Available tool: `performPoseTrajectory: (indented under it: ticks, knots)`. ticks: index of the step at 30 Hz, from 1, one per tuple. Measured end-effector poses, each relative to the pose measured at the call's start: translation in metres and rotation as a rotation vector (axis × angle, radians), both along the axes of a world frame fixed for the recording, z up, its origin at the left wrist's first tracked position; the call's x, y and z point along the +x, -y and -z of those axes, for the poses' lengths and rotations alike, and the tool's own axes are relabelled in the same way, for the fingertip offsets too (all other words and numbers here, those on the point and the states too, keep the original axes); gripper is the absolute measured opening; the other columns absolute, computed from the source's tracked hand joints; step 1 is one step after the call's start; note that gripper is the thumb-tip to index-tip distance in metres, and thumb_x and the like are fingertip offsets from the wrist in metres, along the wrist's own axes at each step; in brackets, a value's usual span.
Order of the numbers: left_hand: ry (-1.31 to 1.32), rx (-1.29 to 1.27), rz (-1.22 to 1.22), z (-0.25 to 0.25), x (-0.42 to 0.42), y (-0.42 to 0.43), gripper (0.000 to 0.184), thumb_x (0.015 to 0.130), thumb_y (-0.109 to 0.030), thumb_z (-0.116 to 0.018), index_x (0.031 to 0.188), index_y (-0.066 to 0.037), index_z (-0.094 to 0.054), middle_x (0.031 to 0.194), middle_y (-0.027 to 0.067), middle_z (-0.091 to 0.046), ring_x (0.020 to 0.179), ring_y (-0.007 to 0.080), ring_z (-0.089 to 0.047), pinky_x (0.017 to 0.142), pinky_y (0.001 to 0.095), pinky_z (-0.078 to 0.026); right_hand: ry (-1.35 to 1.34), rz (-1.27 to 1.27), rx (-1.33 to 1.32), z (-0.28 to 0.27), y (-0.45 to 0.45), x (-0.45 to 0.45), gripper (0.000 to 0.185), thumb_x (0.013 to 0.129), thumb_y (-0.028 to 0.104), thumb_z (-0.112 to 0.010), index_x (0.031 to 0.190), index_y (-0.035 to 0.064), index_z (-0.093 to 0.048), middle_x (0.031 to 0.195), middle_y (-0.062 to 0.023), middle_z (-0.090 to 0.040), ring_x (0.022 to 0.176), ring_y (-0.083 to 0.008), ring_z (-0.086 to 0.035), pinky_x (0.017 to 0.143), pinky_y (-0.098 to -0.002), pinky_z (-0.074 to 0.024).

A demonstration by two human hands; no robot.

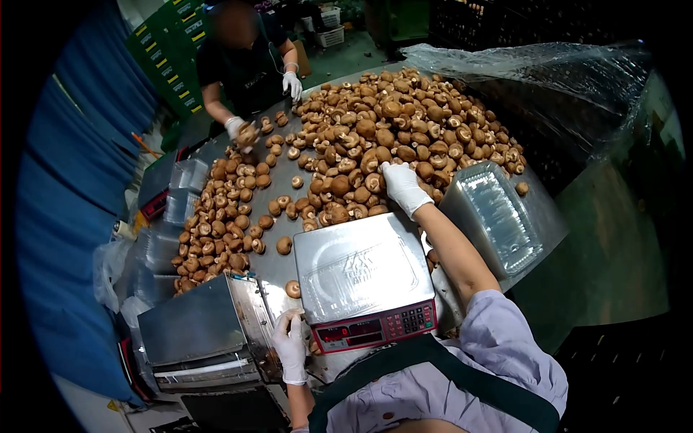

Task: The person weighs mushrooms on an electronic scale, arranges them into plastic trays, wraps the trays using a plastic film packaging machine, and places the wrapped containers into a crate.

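Observation:
My right hand (404,186), in a white glove, reaches into the big pile of brown mushrooms (433,115), its fingers bent together over a mushroom at the near side. Beside the left edge of the scale (364,267) is my gloved left hand (290,346), its fingers loosely bent with a gap at the thumb and nothing visible in it. The scale's metal plate bears nothing, and its red display shows 0. A loose mushroom (292,289) lies just beyond my left hand.
Stacked clear plastic trays (498,220) stand right of my right forearm. A smaller mushroom heap (216,231) lies left, beside a metal machine (191,325) and more clear trays (177,206). Across the metal table (271,270), a co-worker's gloved hands (291,86) are at the mushrooms. Plastic film (548,68) hangs behind.

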State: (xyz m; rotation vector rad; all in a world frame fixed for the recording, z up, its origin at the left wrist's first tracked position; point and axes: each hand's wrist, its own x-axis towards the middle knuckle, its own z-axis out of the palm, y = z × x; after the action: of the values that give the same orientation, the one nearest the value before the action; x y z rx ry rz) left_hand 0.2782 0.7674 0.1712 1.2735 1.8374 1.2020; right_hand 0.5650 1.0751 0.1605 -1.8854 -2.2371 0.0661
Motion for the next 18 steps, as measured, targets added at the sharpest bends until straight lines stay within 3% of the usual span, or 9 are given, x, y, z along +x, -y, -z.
performPoseTrajectory:
  ticks: [3,6,8,10,12,14,18]
  knots:
    - [0.008,0.003,0.003,-0.008,0.005,-0.003,0.018,0.09,-0.01,-0.053,0.093,0.003,-0.064,0.091,0.0087,-0.063,0.087,0.017,-0.058,0.083,0.0287,-0.044,-0.213,0.043,0.099,-0.013,0.012,0.012,0.022,0.07,0.003,-0.059,0.091,0.0043,-0.052,0.088,-0.0183,-0.062,0.089,-0.0404,-0.056,0.075,-0.0457,-0.0483]
    - [-0.005,0.032,0.005,-0.015,0.007,-0.005,0.018,0.09,-0.01,-0.053,0.093,0.003,-0.064,0.091,0.0085,-0.063,0.087,0.0165,-0.058,0.082,0.0283,-0.044,-0.493,0.028,0.417,-0.036,0.044,0.024,0.033,0.069,0.006,-0.068,0.1,0.0073,-0.055,0.09,-0.0173,-0.062,0.087,-0.0373,-0.057,0.073,-0.0437,-0.0496]
    - [-0.009,0.021,0.009,-0.017,0.007,-0.005,0.018,0.09,-0.01,-0.053,0.093,0.003,-0.064,0.091,0.0084,-0.063,0.087,0.0163,-0.058,0.083,0.0281,-0.044,-0.626,-0.01,0.451,-0.055,0.091,0.03,0.035,0.071,0.007,-0.07,0.103,0.0072,-0.057,0.094,-0.0148,-0.063,0.087,-0.0314,-0.062,0.075,-0.0381,-0.0511]
    - [0.004,0.006,0.004,-0.018,0.008,-0.007,0.017,0.09,-0.01,-0.053,0.093,0.003,-0.064,0.092,0.0084,-0.063,0.088,0.0165,-0.058,0.083,0.0281,-0.044,-0.731,-0.154,0.328,-0.067,0.149,0.04,0.03,0.074,0.008,-0.07,0.101,0.0065,-0.058,0.096,-0.0115,-0.064,0.086,-0.0242,-0.065,0.077,-0.0324,-0.0508]
    - [-0.033,0.003,0.031,-0.016,0.006,-0.007,0.017,0.089,-0.009,-0.053,0.092,0.003,-0.064,0.092,0.0084,-0.063,0.088,0.0169,-0.059,0.083,0.0281,-0.044,-0.714,-0.201,-0.136,-0.084,0.207,0.062,0.026,0.075,0.008,-0.069,0.099,0.0062,-0.059,0.095,-0.0101,-0.065,0.085,-0.019,-0.065,0.077,-0.0307,-0.05]
    - [-0.031,-0.024,0.03,-0.009,0.003,-0.007,0.016,0.089,-0.009,-0.052,0.092,0.003,-0.064,0.093,0.0084,-0.064,0.089,0.0175,-0.059,0.083,0.0281,-0.044,-0.707,-0.167,-0.531,-0.088,0.246,0.089,0.028,0.074,0.01,-0.069,0.1,0.0059,-0.059,0.09,-0.011,-0.065,0.081,-0.0199,-0.065,0.075,-0.0302,-0.0501]
    - [0.011,-0.017,-0.005,0.005,-0.007,-0.012,0.018,0.09,-0.01,-0.052,0.093,0.003,-0.064,0.089,0.0075,-0.063,0.084,0.0148,-0.057,0.08,0.0273,-0.044,-0.384,0.049,-0.844,-0.065,0.3,0.14,0.042,0.064,0.012,-0.073,0.104,0.0053,-0.06,0.085,-0.0151,-0.065,0.076,-0.0274,-0.064,0.073,-0.0333,-0.0502]
